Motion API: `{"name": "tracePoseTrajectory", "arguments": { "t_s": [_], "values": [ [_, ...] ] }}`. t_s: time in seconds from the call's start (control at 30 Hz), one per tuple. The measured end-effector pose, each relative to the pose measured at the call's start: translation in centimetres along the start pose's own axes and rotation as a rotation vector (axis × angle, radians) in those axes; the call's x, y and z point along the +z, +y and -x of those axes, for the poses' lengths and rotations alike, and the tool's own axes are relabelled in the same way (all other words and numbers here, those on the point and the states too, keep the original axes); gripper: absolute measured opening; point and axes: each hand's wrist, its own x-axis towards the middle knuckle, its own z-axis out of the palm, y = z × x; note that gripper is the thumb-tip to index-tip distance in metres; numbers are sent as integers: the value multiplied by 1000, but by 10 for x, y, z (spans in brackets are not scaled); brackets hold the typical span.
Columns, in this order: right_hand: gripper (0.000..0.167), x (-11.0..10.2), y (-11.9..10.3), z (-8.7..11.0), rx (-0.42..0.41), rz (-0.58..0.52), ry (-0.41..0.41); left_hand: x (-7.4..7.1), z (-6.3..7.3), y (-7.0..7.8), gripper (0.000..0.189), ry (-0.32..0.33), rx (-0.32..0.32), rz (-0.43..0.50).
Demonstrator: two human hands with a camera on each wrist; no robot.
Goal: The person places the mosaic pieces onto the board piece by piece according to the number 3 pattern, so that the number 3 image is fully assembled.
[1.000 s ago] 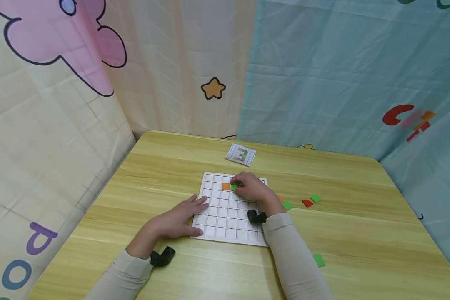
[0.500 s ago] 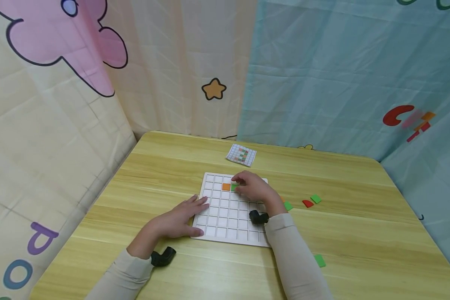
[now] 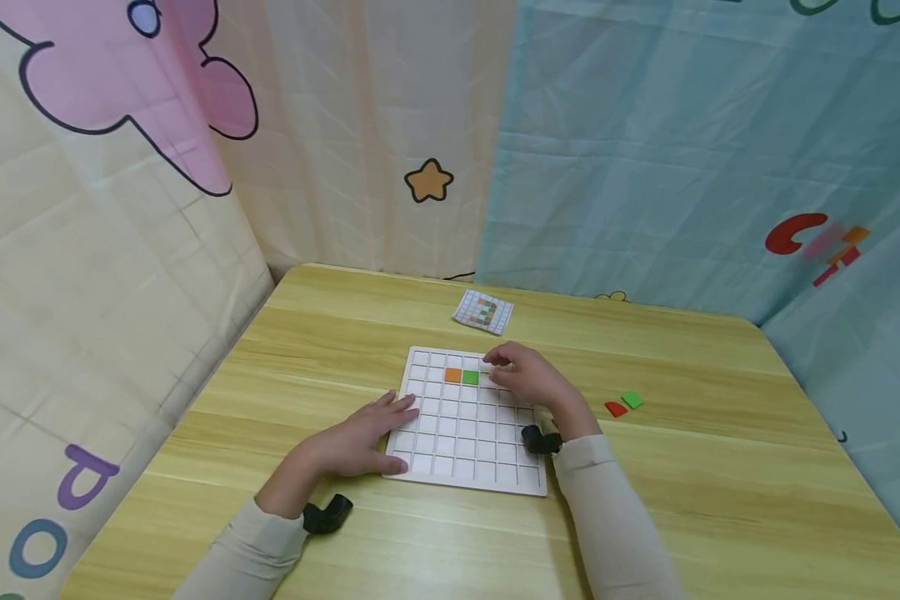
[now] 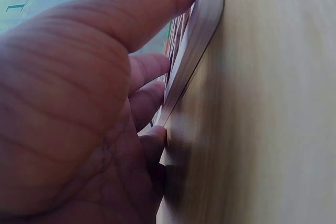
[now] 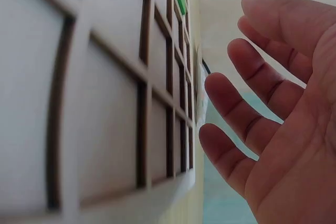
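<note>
A white grid board [image 3: 446, 446] lies on the table, with an orange square tile [image 3: 453, 375] and a green square tile [image 3: 470, 377] side by side in one of its upper rows. My left hand [image 3: 360, 437] rests along the board's left edge, fingers and thumb spread; in the left wrist view its thumb [image 4: 152, 9] lies against the board's side. Over the upper right part of the board is my right hand [image 3: 528, 377], holding nothing. Its fingers [image 5: 231, 100] are loosely bent and apart in the right wrist view, where the green tile also shows at the top.
Behind the board lies a small card [image 3: 483, 312] printed with a coloured grid pattern. To the right on the table [image 3: 720, 467] are a red quarter-round tile [image 3: 616, 409] and a loose green tile [image 3: 632, 400]. Printed curtains [image 3: 367, 125] stand behind and beside the table.
My right hand has let go of the green tile and moved right, uncovering it beside the orange one. Its arm now hides the loose tiles nearest the board. The left hand stays put.
</note>
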Motion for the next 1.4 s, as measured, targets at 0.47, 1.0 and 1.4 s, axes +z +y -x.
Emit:
{"name": "tracePoseTrajectory", "arguments": {
  "t_s": [0.47,1.0,1.4],
  "values": [
    [31,-29,19,33,13,40,61,-1,0,-1,81,1,-6,0],
    [31,-62,67,84,21,85,152,-2,1,-2,80,2,2,11],
    [28,-79,109,121,43,109,144,0,-1,-2,81,-2,5,10]
  ]
}}
